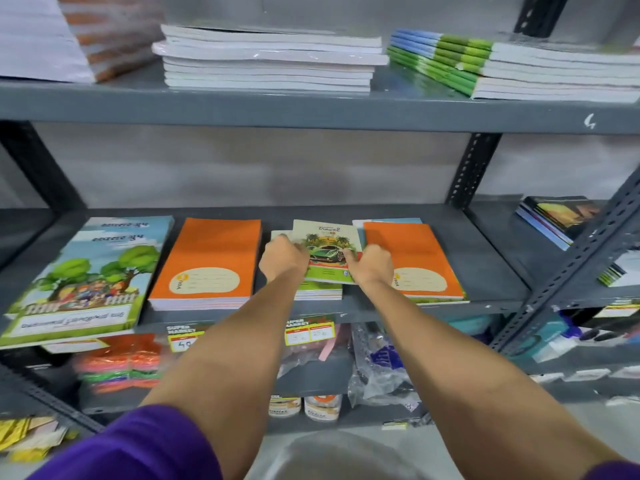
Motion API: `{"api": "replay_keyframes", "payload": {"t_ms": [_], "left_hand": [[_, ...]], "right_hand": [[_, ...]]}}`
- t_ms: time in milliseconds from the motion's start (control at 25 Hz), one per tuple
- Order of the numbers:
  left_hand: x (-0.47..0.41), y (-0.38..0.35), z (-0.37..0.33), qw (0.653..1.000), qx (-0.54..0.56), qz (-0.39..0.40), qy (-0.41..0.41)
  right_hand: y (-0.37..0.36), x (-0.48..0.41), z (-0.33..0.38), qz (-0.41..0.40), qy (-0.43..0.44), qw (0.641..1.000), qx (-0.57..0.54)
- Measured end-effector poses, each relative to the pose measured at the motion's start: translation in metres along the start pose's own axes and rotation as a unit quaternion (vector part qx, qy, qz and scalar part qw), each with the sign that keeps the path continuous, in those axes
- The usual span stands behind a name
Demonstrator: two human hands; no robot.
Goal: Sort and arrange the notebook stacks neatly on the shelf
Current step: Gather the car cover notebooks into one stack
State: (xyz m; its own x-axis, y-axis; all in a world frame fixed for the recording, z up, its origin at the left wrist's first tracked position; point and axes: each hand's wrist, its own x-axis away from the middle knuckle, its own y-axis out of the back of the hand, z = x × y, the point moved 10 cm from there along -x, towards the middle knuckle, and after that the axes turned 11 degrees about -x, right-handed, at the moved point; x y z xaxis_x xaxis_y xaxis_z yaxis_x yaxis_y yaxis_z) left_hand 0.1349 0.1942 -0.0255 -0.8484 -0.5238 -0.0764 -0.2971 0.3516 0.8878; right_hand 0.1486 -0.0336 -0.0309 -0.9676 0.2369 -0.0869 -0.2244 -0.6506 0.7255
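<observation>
A small notebook with a green car on its cover [327, 249] sits tilted atop a short stack of the same kind [320, 292] in the middle of the grey shelf [478, 258]. My left hand [282, 259] grips its left edge and my right hand [370, 265] grips its lower right corner. Left of it lies an orange notebook stack [211, 261], and further left a large stack with a tree picture [86, 278]. Another orange stack [415, 261] lies right of my right hand.
The upper shelf [311, 110] holds white-edged stacks [270, 57] and green-spined ones [502, 67]. Dark notebooks [557, 216] lie on the shelf unit at right. A slotted upright [471, 168] stands behind. Below hang price tags [308, 332] and packaged goods [121, 362].
</observation>
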Motion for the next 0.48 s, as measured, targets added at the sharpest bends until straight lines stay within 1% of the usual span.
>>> {"api": "replay_keyframes", "payload": {"t_ms": [120,200,280,360,480], "left_hand": [[-0.005,0.001,0.042,0.999,-0.039,0.013,0.008],[-0.003,-0.004,0.052,0.998,-0.057,0.017,-0.003],[-0.001,-0.005,0.05,0.995,-0.095,0.004,-0.027],[-0.002,-0.004,0.047,0.991,-0.13,-0.006,-0.036],[-0.001,-0.008,0.027,0.99,-0.135,-0.003,-0.047]], "right_hand": [[-0.027,0.017,0.019,0.014,0.016,1.0,0.011],[-0.041,0.026,0.022,0.021,0.016,0.999,0.03],[-0.046,0.029,0.021,0.022,0.013,0.999,0.032],[-0.043,0.026,0.021,0.025,0.01,0.999,0.024],[-0.021,0.012,0.016,0.013,0.01,1.0,0.015]]}}
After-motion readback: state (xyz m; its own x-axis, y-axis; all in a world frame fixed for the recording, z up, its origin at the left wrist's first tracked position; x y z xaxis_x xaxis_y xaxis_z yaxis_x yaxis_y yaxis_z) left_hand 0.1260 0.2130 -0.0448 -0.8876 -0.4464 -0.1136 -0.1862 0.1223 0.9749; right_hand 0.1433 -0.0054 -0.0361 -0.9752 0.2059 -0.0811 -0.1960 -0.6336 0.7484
